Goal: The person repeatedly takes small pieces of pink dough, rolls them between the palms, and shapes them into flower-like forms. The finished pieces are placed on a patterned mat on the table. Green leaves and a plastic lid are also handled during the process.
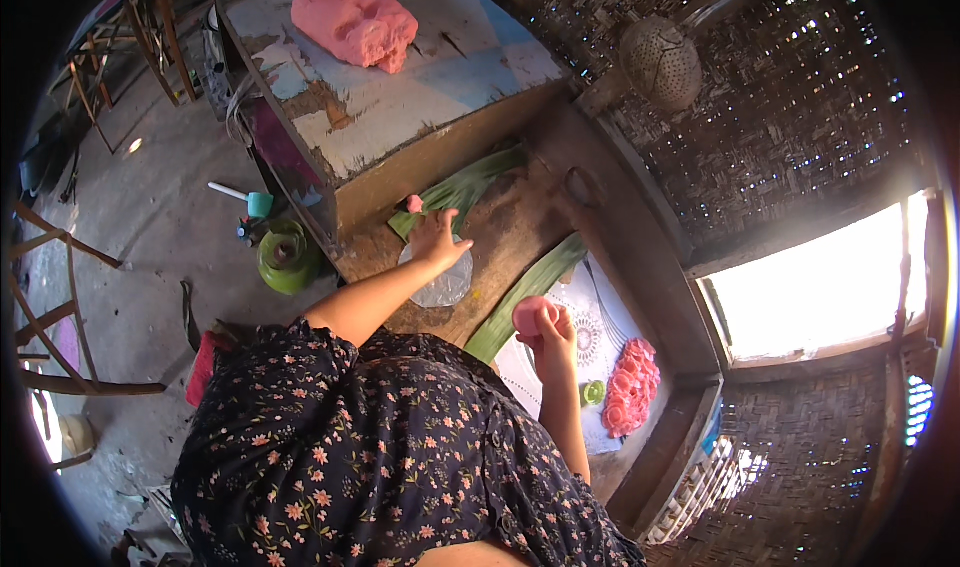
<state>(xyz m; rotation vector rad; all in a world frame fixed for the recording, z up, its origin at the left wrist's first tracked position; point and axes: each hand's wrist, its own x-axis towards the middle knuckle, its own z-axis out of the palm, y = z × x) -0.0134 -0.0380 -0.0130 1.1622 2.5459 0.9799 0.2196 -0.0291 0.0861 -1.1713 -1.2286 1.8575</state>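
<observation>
My left hand (pixel 437 244) reaches over a round, clear plastic sheet (pixel 443 284) on the worn wooden tabletop. Its fingers are spread with nothing between them. Just beyond the fingertips, a small pink dough ball (pixel 414 203) sits at the edge of a green leaf strip (pixel 470 182). On the right, my right hand (pixel 556 342) grips a pink round, flat-faced object (pixel 532 316), holding it up above a second long leaf strip (pixel 530 292). Whether that object is a cup, a lid or dough cannot be made out.
A large pink dough lump (pixel 355 27) rests on the raised wooden box. Pink pieces (pixel 630 389) are heaped on a white patterned sheet (pixel 603 312), beside a small green round item (pixel 593 393). A perforated skimmer (pixel 660 64) hangs at the woven wall. Left, a green container (pixel 287 257) stands on the floor.
</observation>
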